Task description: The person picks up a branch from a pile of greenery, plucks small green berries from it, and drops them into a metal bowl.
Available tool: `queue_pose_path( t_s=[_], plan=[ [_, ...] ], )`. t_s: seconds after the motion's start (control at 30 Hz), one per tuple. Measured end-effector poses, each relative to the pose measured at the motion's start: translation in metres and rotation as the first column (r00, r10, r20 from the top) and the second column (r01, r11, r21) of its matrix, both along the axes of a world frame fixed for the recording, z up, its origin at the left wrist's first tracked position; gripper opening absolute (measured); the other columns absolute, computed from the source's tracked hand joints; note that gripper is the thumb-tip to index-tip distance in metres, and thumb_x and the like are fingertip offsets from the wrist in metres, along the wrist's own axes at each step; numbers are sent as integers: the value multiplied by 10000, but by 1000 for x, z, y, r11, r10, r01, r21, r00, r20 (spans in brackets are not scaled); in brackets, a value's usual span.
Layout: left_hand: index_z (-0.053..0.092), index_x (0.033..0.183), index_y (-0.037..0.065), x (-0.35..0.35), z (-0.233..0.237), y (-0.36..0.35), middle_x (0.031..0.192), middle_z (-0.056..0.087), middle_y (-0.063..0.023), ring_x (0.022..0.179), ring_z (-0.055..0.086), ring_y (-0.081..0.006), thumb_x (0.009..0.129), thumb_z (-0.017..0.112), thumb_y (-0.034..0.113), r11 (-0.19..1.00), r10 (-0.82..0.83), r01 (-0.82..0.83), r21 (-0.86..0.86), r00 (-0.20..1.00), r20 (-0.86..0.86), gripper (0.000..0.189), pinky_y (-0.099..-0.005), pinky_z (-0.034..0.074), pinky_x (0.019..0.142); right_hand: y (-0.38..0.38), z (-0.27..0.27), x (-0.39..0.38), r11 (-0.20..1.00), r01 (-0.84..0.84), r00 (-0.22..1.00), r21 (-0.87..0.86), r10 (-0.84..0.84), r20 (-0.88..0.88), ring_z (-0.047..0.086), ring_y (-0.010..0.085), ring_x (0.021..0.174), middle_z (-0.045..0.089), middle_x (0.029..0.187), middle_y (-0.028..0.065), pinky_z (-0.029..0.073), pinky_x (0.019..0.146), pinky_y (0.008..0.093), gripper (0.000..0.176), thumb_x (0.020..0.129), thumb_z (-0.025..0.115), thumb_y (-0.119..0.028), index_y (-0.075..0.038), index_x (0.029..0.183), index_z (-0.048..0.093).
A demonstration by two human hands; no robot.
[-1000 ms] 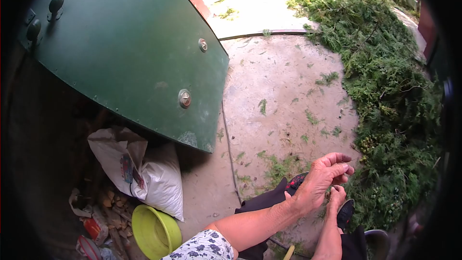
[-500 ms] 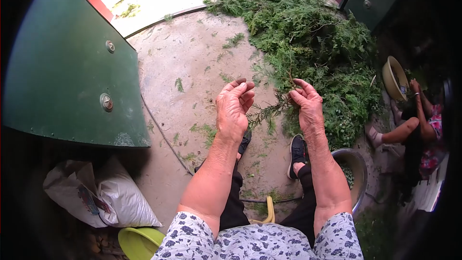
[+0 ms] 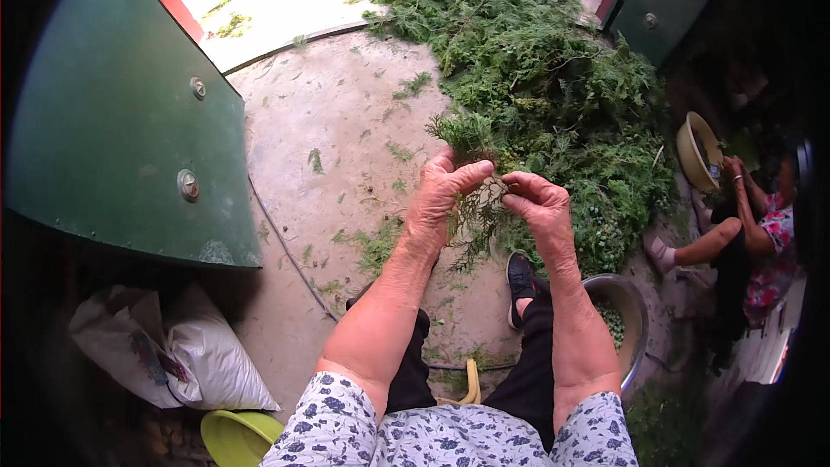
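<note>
A small green sprig with feathery leaves is between my two hands, over the concrete floor. My left hand is closed on it, thumb pressed toward the fingers, with leaves showing above and below. Close by on the right, my right hand pinches with thumb and fingertips at the stem end; what lies between those fingertips is too small to name. Behind my hands spreads a large heap of green branches. Near my right forearm stands a metal basin with small green pieces inside.
A green metal door stands at the left, above white sacks and a lime-green basin. A cable crosses the floor. At the right a seated person has both hands by a beige basin.
My left hand has moved right and closed on the sprig, which was held by my right hand. My hands are now nearer each other. The view has shifted slightly.
</note>
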State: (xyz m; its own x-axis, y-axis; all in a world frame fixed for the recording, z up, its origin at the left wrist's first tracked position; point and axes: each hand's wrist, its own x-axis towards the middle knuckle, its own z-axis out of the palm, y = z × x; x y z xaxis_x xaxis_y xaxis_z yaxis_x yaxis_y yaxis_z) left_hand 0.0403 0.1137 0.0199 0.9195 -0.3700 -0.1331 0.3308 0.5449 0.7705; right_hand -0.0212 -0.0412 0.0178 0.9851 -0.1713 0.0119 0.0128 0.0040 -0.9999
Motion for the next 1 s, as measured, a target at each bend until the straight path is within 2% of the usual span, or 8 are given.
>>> queue_pose_path(
  t_s=[0.1,0.37,0.43,0.63,0.77,0.87,0.97,1.0],
  plan=[
    [569,985,8,0,5,-6,884,637,-77,753,616,-136,783,654,62,996,76,-74,-53,997,21,226,-260,520,649,2,-2,0,976,-59,997,-207,67,32,588,94,775,642,821,44,482,723,235,269,731,640,30,-10,997,638],
    [588,908,-27,14,0,-3,842,643,-139,720,650,-232,785,611,-29,964,211,-229,-136,968,-140,126,-370,583,621,-9,14,-6,975,-123,989,-186,106,-99,584,98,774,634,826,59,475,699,244,378,764,643,-52,-23,1133,563],
    [599,898,-27,15,1,-1,808,642,-122,713,640,-214,799,621,16,944,295,-316,-100,938,-182,111,-355,565,633,-25,16,-7,890,-133,991,-436,124,-49,547,88,687,618,777,58,457,655,246,311,821,601,-125,-5,1107,571],
    [623,872,-34,18,0,4,789,643,-104,657,626,-202,812,626,55,937,315,-341,-80,920,-234,108,-287,526,589,-41,7,-7,954,-269,951,-134,240,-195,514,63,656,596,752,-8,428,602,224,189,806,630,-114,17,941,639],
    [633,912,11,20,-7,0,798,657,-59,698,618,-149,867,573,166,959,282,-283,21,944,-169,173,-251,491,626,-38,1,-5,990,-89,995,-110,84,-57,553,83,639,591,749,7,460,606,228,129,822,606,-82,20,899,621],
    [585,1000,17,13,-16,3,905,630,-70,811,608,-171,878,551,192,961,276,-275,23,954,-118,216,-316,501,716,-34,3,-1,941,-5,994,337,42,-104,637,160,736,611,777,49,530,646,286,104,885,510,-66,15,924,563],
    [538,1095,44,16,-17,-2,978,591,-61,998,546,-172,867,568,217,899,438,-412,147,851,-292,288,-383,450,816,-31,13,-4,979,4,996,205,13,-83,633,154,695,612,773,51,527,634,275,109,887,509,-69,17,913,570],
    [545,1095,45,19,-14,-3,978,591,-55,1022,530,-174,859,581,221,840,512,-480,254,856,-77,297,-385,418,863,-30,14,-4,987,4,997,159,10,-83,628,144,671,612,766,47,513,616,257,114,890,505,-71,18,903,574]
  ],
)
